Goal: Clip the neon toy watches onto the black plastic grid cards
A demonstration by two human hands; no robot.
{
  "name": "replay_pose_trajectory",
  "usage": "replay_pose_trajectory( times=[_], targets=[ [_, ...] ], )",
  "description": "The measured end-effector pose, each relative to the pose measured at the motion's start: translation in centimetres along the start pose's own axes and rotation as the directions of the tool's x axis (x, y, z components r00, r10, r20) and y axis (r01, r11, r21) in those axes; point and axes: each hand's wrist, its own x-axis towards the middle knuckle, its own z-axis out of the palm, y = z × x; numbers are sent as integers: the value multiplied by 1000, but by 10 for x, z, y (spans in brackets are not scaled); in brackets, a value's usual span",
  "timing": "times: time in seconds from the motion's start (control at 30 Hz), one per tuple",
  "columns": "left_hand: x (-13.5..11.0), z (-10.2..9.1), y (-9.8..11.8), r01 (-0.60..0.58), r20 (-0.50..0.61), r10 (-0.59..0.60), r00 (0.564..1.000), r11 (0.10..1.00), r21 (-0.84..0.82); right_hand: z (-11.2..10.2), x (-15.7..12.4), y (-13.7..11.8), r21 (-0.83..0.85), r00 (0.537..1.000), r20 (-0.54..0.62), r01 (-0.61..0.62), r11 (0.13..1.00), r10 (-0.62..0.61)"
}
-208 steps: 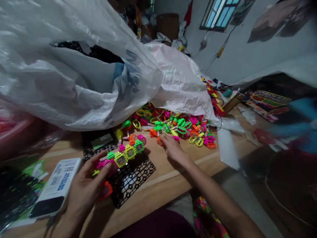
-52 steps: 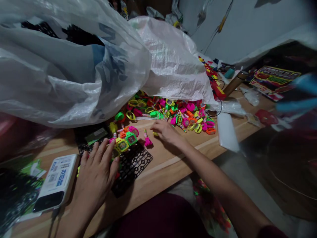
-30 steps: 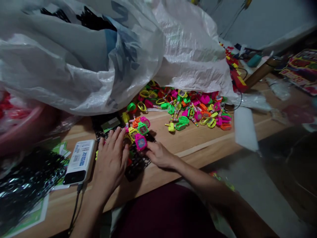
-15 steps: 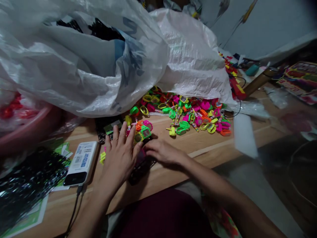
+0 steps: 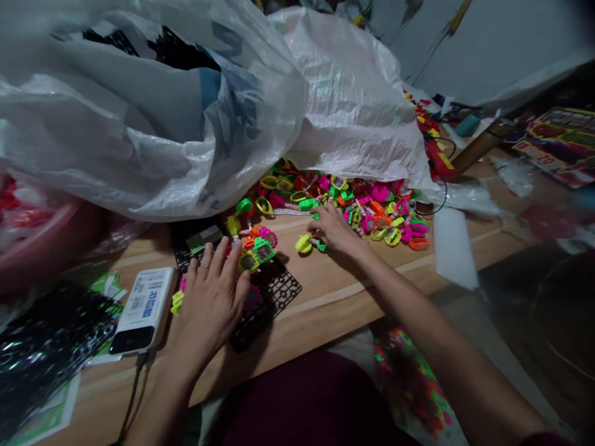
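Observation:
Neon plastic toy watches lie in a heap on the wooden table. Several linked watches sit on a black plastic grid. My left hand rests with spread fingers on the grid's near part, touching a pink piece and a yellow piece beside it. My right hand is at the heap's near edge, its fingertips just behind a yellow piece and over a small green piece. It holds nothing that I can see.
A white power bank with a cable lies left of the grid. Large plastic sacks overhang the heap. A pink basin and black mesh are at left. Printed packaging is far right. More toys lie below the table.
My right hand has moved from the grid, rightward and forward, to the heap's near edge. My left hand stays on the grid. The pink watch near the grid is now partly under the left hand.

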Motion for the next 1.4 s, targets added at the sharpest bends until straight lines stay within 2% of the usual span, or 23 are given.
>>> replay_pose_trajectory(
  times=[0.07,0.1,0.17,0.23,0.33,0.4,0.43,0.5,0.57,0.63,0.67,0.73,0.8,0.87,0.93,1.03,1.23,1.4],
  targets=[
    [-1,0,-1,4,4,-4,1000,1000,-21,1,-2,-2,123,979,-201,-9,992,33],
    [-1,-1,-1,7,7,-6,1000,1000,-31,1,-4,-4,165,946,-313,-33,986,84],
    [-1,-1,-2,16,13,-15,1000,999,-45,1,-6,-8,219,843,-496,-109,970,207],
    [-1,-1,-3,22,22,-21,1000,998,-51,1,-6,-12,248,750,-591,-180,952,296],
    [-1,0,-3,15,18,-14,1000,999,-51,-1,-6,-15,325,701,-615,-191,926,360],
    [-2,-1,-3,2,12,-1,1000,998,-58,-3,-7,-20,451,716,-570,-137,882,403],
    [-3,-1,-3,-6,10,6,1000,998,-66,-2,-9,-25,534,747,-516,-103,839,420],
    [-4,-2,-4,-23,15,25,1000,996,-89,3,-16,-43,696,844,-348,-59,716,408],
    [-5,-3,-5,-33,20,35,999,993,-112,15,-25,-69,813,932,-159,-63,578,325],
    [-4,-4,-6,-36,21,39,999,991,-126,32,-33,-96,874,974,-29,-85,479,225],
    [-4,-4,-6,-36,19,39,999,991,-129,42,-36,-109,883,982,4,-91,460,187],
    [-3,-3,-7,-40,22,43,999,991,-128,60,-40,-128,861,991,4,-72,504,134],
    [-3,-3,-7,-47,32,51,998,991,-126,74,-41,-138,783,993,-38,-39,621,111],
    [-4,-3,-7,-48,45,54,998,991,-125,83,-40,-142,684,994,-74,-12,729,86],
    [-6,-4,-7,-52,48,59,997,991,-126,89,-40,-142,624,995,-95,25,781,43],
    [-8,-4,-7,-66,45,72,996,988,-137,93,-39,-139,617,993,-112,95,781,-32],
    [-8,-3,-7,-58,68,68,995,989,-139,92,-37,-135,606,989,-121,143,783,-86],
    [-6,-11,-1,-54,105,72,992,985,-166,96,-37,-141,566,979,-140,202,799,-149]
  ],
)
